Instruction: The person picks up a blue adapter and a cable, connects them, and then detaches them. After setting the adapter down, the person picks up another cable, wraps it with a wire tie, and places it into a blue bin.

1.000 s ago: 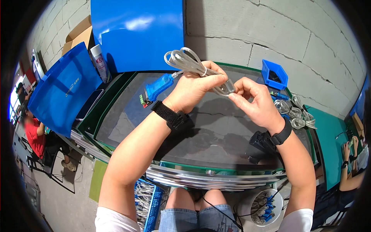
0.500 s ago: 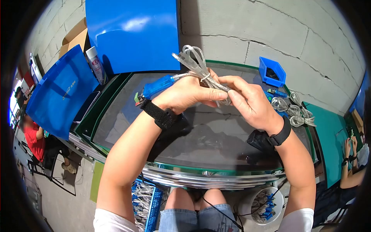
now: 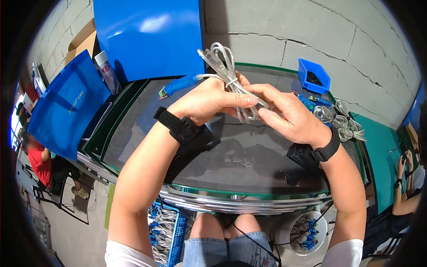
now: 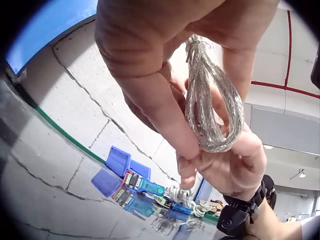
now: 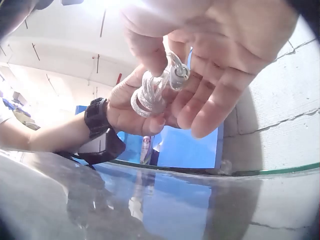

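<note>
A coiled silvery cable (image 3: 231, 80), tied round its middle, is gripped by the left hand (image 3: 213, 100), thumb across the coil. From it a strand runs left to a blue connector (image 3: 180, 84) with a green end, beyond the left wrist. The right hand (image 3: 289, 111) pinches the coil's lower end between thumb and fingers. In the left wrist view the cable loop (image 4: 212, 110) hangs between the left fingers, with the right hand (image 4: 235, 165) behind it. The right wrist view shows the cable (image 5: 150, 95) between both hands, a clear plug end (image 5: 178, 77) near the right fingers.
Tied cables (image 3: 340, 120) with blue connectors lie at the table's right, by a small blue bin (image 3: 314, 75). A spray can (image 3: 107, 73) and blue folder (image 3: 69, 104) stand left. Below are a blue basket (image 3: 179, 236) and a white bucket (image 3: 322, 229) of cables.
The coil has turned more upright in the left hand, its clear plug now at the top. The right fingers have moved from a cable end onto the coil's lower part. The blue connector has swung slightly.
</note>
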Demonstrator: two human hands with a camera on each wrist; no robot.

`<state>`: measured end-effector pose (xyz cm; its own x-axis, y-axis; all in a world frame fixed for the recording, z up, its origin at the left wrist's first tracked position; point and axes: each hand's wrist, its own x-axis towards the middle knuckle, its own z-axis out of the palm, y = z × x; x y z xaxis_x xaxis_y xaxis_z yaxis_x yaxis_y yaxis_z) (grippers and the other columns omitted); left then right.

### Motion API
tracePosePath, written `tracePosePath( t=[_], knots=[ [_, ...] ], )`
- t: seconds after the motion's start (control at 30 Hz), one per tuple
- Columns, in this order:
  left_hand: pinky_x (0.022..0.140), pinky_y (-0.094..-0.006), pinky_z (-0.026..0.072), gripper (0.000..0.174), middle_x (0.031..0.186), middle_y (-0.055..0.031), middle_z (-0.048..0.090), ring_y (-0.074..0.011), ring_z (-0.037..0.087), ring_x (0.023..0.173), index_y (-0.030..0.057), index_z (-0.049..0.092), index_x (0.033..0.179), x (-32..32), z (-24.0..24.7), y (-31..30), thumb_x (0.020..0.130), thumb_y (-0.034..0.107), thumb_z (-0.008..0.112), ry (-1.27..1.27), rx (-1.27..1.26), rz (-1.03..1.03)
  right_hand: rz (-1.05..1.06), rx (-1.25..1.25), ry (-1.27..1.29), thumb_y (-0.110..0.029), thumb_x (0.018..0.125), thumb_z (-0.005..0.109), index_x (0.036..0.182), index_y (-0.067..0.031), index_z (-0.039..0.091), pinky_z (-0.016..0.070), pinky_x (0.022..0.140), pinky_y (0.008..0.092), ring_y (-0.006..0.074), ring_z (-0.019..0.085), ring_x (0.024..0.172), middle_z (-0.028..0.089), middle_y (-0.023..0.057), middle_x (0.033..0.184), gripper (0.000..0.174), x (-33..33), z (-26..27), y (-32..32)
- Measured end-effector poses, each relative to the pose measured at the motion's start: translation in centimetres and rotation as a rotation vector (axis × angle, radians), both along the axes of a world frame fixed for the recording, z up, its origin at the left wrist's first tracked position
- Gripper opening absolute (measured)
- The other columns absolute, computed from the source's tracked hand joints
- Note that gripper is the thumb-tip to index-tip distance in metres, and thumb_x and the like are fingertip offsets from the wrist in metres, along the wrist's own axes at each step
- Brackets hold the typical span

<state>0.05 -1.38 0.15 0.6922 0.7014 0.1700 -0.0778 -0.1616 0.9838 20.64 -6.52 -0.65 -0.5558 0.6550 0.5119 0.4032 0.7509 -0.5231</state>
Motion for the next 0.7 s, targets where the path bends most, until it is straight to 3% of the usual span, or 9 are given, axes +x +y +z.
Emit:
tracePosePath(
  t=[0.2, 0.27, 0.37, 0.5, 0.7],
  knots=[
    [0.072, -0.0259, 0.0490, 0.041, 0.089, -0.0036, 0.060, -0.0124, 0.060, 0.082, 0.0031, 0.053, 0.103, -0.23, -0.06, 0.12, 0.073, 0.017, 0.077, -0.017, 0.002, -0.018, 0.021, 0.018, -0.048, -0.006, 0.082, 0.055, 0.125, -0.0052, 0.046, 0.0476, 0.070, 0.0342, 0.0243, 0.060, 0.075, 0.062, 0.0130, 0.094, 0.044, -0.14, 0.15, -0.12],
    [0.073, -0.0255, 0.0490, 0.045, 0.092, -0.0055, 0.062, -0.0126, 0.060, 0.083, 0.0031, 0.051, 0.106, -0.26, -0.20, 0.27, 0.072, 0.015, 0.078, -0.020, -0.011, -0.040, 0.052, 0.156, -0.016, -0.004, 0.080, 0.056, 0.122, -0.0044, 0.047, 0.0475, 0.073, 0.0361, 0.0291, 0.060, 0.081, 0.060, 0.0151, 0.096, 0.043, 0.05, -0.50, 0.51],
    [0.073, -0.0259, 0.0499, 0.047, 0.094, -0.0070, 0.063, -0.0131, 0.061, 0.084, 0.0029, 0.050, 0.107, -0.23, -0.11, 0.18, 0.071, 0.015, 0.078, -0.024, 0.000, -0.053, 0.004, 0.150, -0.030, -0.002, 0.077, 0.054, 0.118, -0.0034, 0.048, 0.0474, 0.076, 0.0376, 0.0337, 0.060, 0.086, 0.060, 0.0166, 0.096, 0.041, -0.09, 0.20, -0.13],
    [0.071, -0.0262, 0.0512, 0.044, 0.092, -0.0062, 0.062, -0.0130, 0.061, 0.082, 0.0027, 0.050, 0.105, 0.05, -0.10, -0.11, 0.073, 0.015, 0.078, -0.031, 0.006, -0.028, -0.019, 0.249, 0.021, 0.000, 0.076, 0.053, 0.115, -0.0025, 0.050, 0.0472, 0.077, 0.0384, 0.0347, 0.060, 0.087, 0.060, 0.0173, 0.097, 0.040, -0.11, -0.42, 0.44],
    [0.071, -0.0278, 0.0523, 0.044, 0.092, -0.0049, 0.060, -0.0136, 0.062, 0.083, 0.0019, 0.050, 0.107, 0.37, -0.28, -0.30, 0.076, 0.019, 0.076, 0.027, 0.025, 0.024, 0.013, 0.149, -0.009, 0.000, 0.075, 0.053, 0.112, -0.0023, 0.050, 0.0482, 0.075, 0.0375, 0.0338, 0.060, 0.087, 0.059, 0.0176, 0.100, 0.037, 0.03, -0.23, 0.13]
  ],
)
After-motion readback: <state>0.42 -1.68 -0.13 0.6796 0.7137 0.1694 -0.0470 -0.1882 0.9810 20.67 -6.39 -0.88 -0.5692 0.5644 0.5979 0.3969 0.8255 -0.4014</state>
